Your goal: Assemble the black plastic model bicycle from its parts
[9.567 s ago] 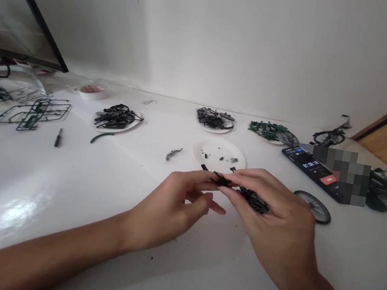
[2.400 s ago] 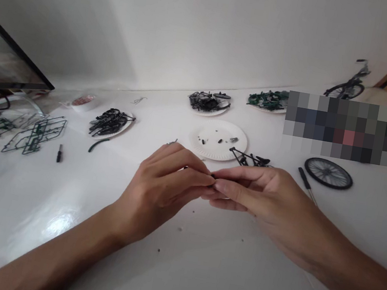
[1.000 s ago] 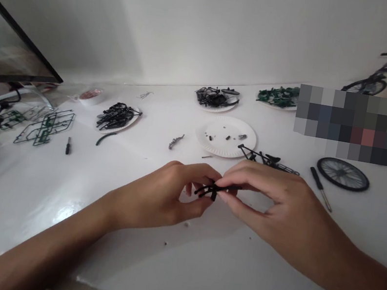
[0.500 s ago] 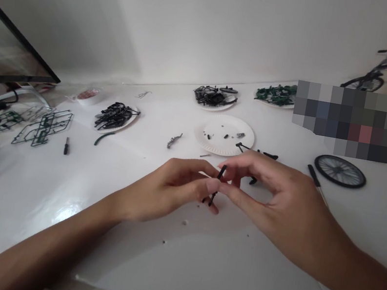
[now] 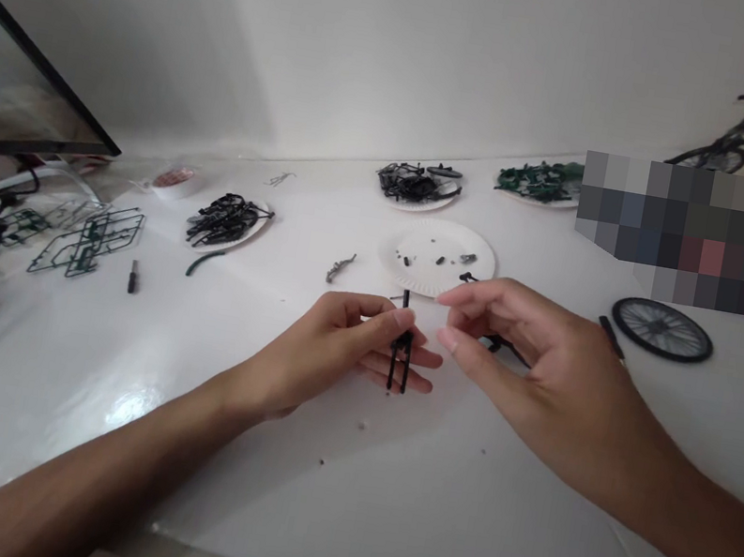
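Pinches the black fork [image 5: 402,343] between thumb and fingers of the left hand [image 5: 347,341], above the worktop [image 5: 373,526], prongs toward the near edge. Holds the right hand [image 5: 536,363] just beside it, thumb and forefinger narrowly parted, with nothing visible between; cannot tell of any contact between its curled fingers and the bicycle frame [image 5: 468,278] behind.

Looks part-way along: shows a small bicycle [image 5: 714,150] near the wall, partly masked but seemingly largely assembled; shows fork, frame and loose wheel [image 5: 663,330] apart, apparently not yet joined.

Counts one fork, one bicycle, one frame, one loose wheel; one screwdriver [image 5: 133,277] at left, another beside the wheel; one bowl [image 5: 179,192], one green strip [image 5: 208,260], one grey piece [image 5: 340,266]. Counts four paper plates: two under black parts [image 5: 221,220], one under green parts [image 5: 538,181], one under small bits [image 5: 468,258]. Cannot count the heaped parts or green sprues [image 5: 94,237]: too tangled.
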